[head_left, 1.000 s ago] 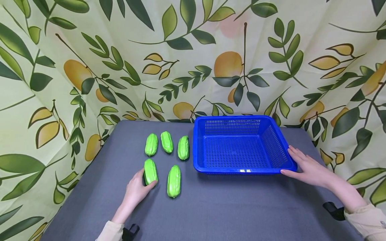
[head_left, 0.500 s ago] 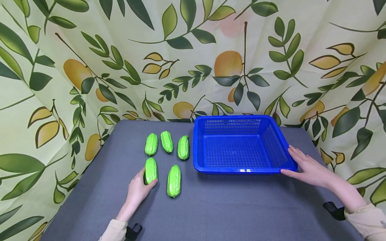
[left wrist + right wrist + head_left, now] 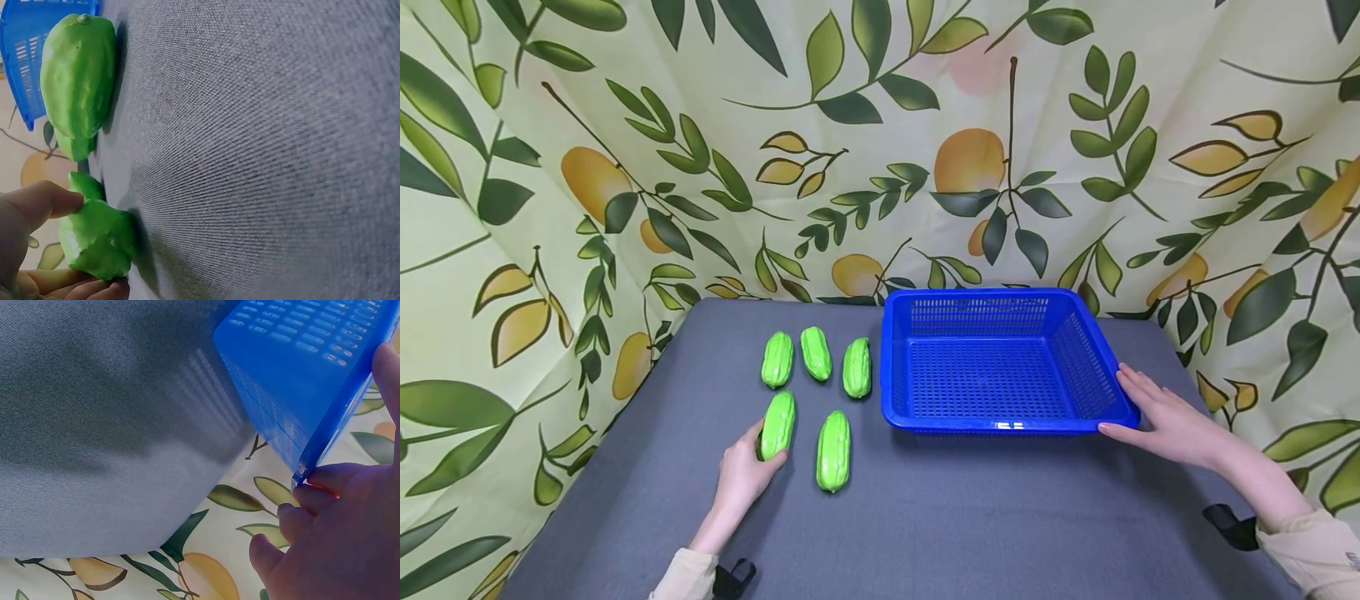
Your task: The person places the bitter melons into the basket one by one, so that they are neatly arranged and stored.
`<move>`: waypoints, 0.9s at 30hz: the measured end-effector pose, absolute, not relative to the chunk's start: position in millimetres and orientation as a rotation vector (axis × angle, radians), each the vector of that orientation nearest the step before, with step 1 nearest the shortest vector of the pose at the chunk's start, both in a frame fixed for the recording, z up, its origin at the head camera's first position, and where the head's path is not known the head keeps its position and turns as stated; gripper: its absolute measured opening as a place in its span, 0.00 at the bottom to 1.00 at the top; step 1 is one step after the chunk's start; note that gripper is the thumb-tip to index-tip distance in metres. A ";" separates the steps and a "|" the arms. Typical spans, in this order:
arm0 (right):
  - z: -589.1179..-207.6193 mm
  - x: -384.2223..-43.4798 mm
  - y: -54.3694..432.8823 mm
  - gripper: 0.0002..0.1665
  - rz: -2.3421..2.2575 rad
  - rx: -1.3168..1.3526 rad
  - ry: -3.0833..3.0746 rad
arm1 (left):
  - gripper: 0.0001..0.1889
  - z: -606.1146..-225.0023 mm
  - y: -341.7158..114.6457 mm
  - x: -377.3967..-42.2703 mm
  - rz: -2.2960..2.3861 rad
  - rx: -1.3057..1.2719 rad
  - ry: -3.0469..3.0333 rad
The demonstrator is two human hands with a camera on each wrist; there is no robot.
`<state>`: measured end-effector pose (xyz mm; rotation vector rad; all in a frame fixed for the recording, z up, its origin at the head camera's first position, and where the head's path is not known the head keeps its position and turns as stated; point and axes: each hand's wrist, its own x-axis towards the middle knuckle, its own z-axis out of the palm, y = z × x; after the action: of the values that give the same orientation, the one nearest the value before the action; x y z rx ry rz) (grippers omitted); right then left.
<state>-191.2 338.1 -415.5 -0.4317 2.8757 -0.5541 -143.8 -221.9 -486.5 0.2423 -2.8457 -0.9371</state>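
My left hand (image 3: pixel 743 468) grips a bright green ribbed gourd (image 3: pixel 778 423), thumb on its near right side and fingers round the left. In the left wrist view this gourd (image 3: pixel 103 240) shows its lumpy end between thumb and fingers, close over the cloth. A second gourd (image 3: pixel 833 452) lies just to the right. Three more lie in a row behind: left gourd (image 3: pixel 777 360), middle gourd (image 3: pixel 816 354), right gourd (image 3: pixel 857 368). My right hand (image 3: pixel 1172 423) holds the near right corner of a blue basket (image 3: pixel 1000 427), thumb at the front rim, fingers on the side rim.
The blue basket, with perforated walls and nothing in it, stands at the back right of the grey cloth-covered table (image 3: pixel 970 517). A leaf-and-fruit patterned curtain (image 3: pixel 880 217) surrounds the table's back and sides.
My left hand has shifted slightly forward, and the gourd in it has turned from leaning left to leaning right. My right hand and the basket have stayed put.
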 end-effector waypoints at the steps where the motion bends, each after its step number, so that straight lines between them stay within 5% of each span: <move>1: -415.3 -191.3 338.2 0.57 -0.555 -0.432 2.876 | 0.33 -485.9 -221.8 -143.5 -0.946 0.243 -2.840; 27: -418.3 -184.6 337.8 0.57 -0.560 -0.436 2.925 | 0.33 -433.3 -220.0 -142.9 -1.133 0.261 -2.678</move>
<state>-184.6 337.8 -418.3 -0.4357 2.9252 -0.5601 -142.9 -220.0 -433.3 0.2609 -2.6785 -1.1334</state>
